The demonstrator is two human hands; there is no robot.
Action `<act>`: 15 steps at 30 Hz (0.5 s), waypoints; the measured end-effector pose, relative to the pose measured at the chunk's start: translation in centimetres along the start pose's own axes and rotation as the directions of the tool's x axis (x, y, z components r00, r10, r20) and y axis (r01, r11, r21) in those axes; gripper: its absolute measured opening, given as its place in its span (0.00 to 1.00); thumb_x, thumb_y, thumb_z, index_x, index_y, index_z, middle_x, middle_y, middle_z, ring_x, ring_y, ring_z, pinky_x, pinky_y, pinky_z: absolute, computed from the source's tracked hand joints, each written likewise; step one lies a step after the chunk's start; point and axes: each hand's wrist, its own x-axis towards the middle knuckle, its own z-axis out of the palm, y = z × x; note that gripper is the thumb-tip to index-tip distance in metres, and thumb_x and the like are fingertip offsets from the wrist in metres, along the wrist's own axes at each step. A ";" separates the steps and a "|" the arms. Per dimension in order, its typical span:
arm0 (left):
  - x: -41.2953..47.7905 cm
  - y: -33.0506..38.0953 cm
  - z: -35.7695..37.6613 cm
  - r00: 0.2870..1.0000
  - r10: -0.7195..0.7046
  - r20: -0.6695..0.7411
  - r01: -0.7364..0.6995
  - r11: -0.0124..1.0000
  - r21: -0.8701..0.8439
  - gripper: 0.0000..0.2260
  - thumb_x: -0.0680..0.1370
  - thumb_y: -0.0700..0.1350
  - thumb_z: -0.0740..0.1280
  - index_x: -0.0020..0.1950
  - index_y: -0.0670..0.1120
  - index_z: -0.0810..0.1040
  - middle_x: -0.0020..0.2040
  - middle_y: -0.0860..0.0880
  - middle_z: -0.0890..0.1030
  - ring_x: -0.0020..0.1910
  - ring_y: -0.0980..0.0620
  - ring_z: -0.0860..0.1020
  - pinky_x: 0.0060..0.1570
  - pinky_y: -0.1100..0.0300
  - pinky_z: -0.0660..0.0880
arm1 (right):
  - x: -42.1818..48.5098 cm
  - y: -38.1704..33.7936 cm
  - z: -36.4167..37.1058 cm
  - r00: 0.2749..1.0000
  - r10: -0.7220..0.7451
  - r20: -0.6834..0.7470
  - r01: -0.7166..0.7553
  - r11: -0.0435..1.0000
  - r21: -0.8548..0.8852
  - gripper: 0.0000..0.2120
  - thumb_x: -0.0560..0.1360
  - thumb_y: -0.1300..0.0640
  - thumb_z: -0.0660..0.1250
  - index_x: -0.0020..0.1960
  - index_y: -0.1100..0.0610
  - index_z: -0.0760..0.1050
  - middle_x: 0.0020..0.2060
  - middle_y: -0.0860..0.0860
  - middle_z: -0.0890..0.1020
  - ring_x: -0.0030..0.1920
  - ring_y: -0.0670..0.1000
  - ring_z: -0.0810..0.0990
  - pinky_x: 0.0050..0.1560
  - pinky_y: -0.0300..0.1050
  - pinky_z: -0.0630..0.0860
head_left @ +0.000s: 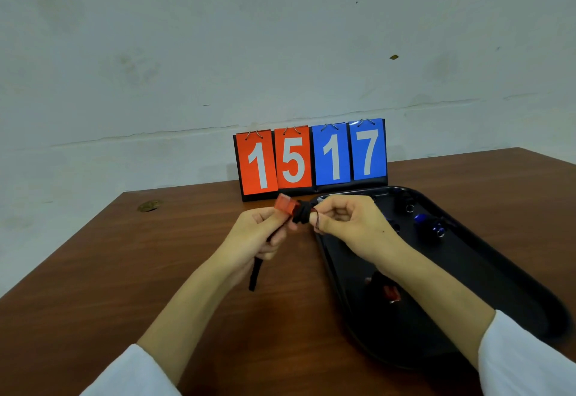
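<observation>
Pale, scuffed wall at the back, a brown wooden tabletop (149, 271) in front of it, and both hands are up over the middle of the tabletop. The left hand (258, 235) is curled round a black strap (255, 274), whose loose end pokes out below the palm and hangs just above the wood. At the top of that fist sits a red block (285, 204), tilted, resting on the thumb and first finger and showing clear above the left fingers (276, 241).

The right hand (352, 224) comes in from the other side. Its fingers (336, 208) are bent tight, and thumb and forefinger pinch a bunched black cord (301, 213) that lies right against the red block's right face. So the cord sits between the two hands, touching the block, with a thin loop trailing down over the right thumb. How the cord joins the block I cannot tell.

Behind the hands a flip scoreboard (311, 158) stands upright, reading 15 in red and 17 in blue. To the right lies a black tray (452, 308), under the right forearm, holding blue pieces (431, 224) at its far end and a small red piece (391, 292) nearer. A brass disc (150, 205) lies far left on the tabletop.
</observation>
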 end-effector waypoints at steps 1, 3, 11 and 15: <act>0.0 -0.2 0.4 1.000 0.008 -0.011 -0.007 0.999 0.034 0.15 0.79 0.50 0.60 0.41 0.41 0.78 0.25 0.50 0.68 0.21 0.56 0.59 0.23 0.63 0.56 | 0.1 0.2 0.0 0.998 0.028 -0.048 -0.027 1.000 0.012 0.04 0.72 0.60 0.70 0.40 0.52 0.78 0.35 0.49 0.81 0.37 0.44 0.79 0.43 0.35 0.78; 0.1 -0.4 1.1 0.999 0.024 -0.033 -0.019 0.988 0.153 0.15 0.80 0.49 0.59 0.44 0.41 0.78 0.26 0.50 0.69 0.21 0.56 0.61 0.22 0.65 0.57 | 0.2 0.8 0.0 0.985 0.080 -0.152 -0.084 0.996 -0.023 0.03 0.72 0.59 0.70 0.40 0.53 0.78 0.35 0.50 0.81 0.36 0.43 0.78 0.40 0.32 0.76; 0.2 -1.5 2.0 0.988 0.147 -0.044 -0.101 0.837 0.538 0.13 0.80 0.50 0.60 0.39 0.47 0.77 0.24 0.54 0.73 0.23 0.61 0.69 0.35 0.65 0.69 | -0.4 1.6 0.1 0.962 -0.026 -0.272 -0.146 0.793 -0.591 0.05 0.75 0.52 0.66 0.47 0.53 0.77 0.37 0.43 0.77 0.41 0.44 0.76 0.52 0.43 0.74; 0.0 -1.2 1.8 0.991 0.133 0.007 -0.112 0.809 0.577 0.15 0.80 0.50 0.59 0.37 0.47 0.76 0.24 0.53 0.74 0.24 0.61 0.70 0.40 0.67 0.69 | -0.4 1.2 0.2 0.996 -0.040 -0.081 -0.040 0.606 -0.794 0.08 0.77 0.50 0.62 0.52 0.52 0.75 0.45 0.47 0.79 0.48 0.48 0.77 0.61 0.47 0.67</act>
